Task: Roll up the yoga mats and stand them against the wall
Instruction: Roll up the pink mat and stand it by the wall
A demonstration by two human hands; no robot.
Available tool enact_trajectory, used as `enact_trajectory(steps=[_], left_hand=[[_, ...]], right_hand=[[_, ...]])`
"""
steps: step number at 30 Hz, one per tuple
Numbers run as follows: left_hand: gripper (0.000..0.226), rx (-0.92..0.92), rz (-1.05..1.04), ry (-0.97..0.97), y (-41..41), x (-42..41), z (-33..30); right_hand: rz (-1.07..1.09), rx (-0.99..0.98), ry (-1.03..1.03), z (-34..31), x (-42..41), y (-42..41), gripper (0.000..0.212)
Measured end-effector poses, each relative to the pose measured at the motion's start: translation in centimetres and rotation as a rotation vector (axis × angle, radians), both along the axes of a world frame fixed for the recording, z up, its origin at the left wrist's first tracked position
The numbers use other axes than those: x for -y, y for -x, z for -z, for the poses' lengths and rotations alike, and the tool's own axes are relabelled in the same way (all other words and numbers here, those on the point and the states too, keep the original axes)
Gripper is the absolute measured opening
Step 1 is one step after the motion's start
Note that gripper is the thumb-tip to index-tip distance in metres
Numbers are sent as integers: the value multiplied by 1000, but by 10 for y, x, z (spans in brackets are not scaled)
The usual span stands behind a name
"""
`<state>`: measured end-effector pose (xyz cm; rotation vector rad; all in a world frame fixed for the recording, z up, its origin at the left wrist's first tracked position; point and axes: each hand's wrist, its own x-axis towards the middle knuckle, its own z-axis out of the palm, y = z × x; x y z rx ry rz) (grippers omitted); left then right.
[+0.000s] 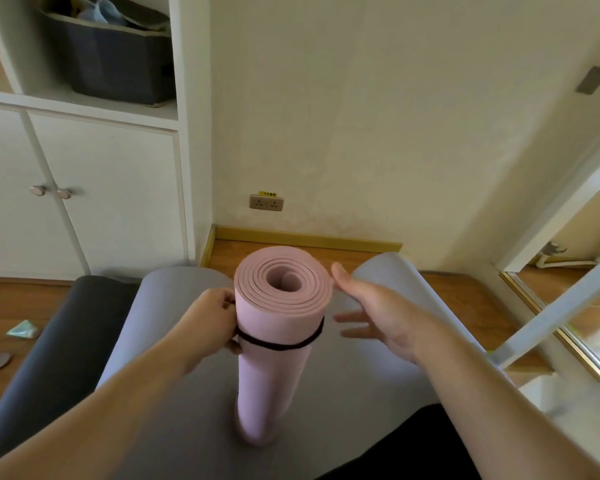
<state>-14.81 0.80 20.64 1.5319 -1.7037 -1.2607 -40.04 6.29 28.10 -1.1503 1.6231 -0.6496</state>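
A rolled pink yoga mat (274,362) stands upright on end in the middle of a flat grey mat (361,375). A black strap (278,344) runs around the roll a little below its top. My left hand (212,323) grips the roll's left side at the strap, fingers curled. To the right of the roll my right hand (371,313) hovers with straight fingers, thumb near the top edge and holding nothing. A dark grey mat (49,348) lies flat to the left, partly under the grey one.
The cream wall (343,116) with a socket (266,203) and yellow skirting lies just ahead. A white cabinet (84,188) fills the left, a dark bin on its shelf. A mirror or glass door frame (568,306) stands at right. Small scraps lie on the wood floor at left.
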Motion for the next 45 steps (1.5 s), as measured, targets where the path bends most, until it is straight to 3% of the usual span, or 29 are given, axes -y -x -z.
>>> enact_trajectory(steps=[1,3,6,10,18,25,33,38,41,43,45], left_hand=[[33,14,-24,1,-5,0,4],[28,44,-50,17,-12,1,10],[23,70,-28,44,-8,3,11],[27,5,-55,36,8,2,18],[32,-37,-124,-24,5,12,25],[30,93,-86,-55,8,17,43],[30,148,-102,-210,16,13,80],[21,222,-66,-169,19,10,93],[19,61,-140,-173,22,10,93],[15,-90,-192,-203,22,10,90],[20,-121,-122,-169,23,10,83]], right_hand=[[62,-9,-94,20,-3,8,102],[162,73,-236,56,-12,14,78],[263,162,-44,69,-13,7,48],[165,158,155,44,3,-22,29],[90,141,188,49,20,-23,29],[-26,-349,-27,102,27,-19,33],[-88,-453,-162,134,37,-13,41],[-145,-551,-187,146,35,-12,41],[-102,-564,-145,143,32,-11,42],[-1,-472,-56,135,27,-12,36],[67,-369,79,123,20,-12,37]])
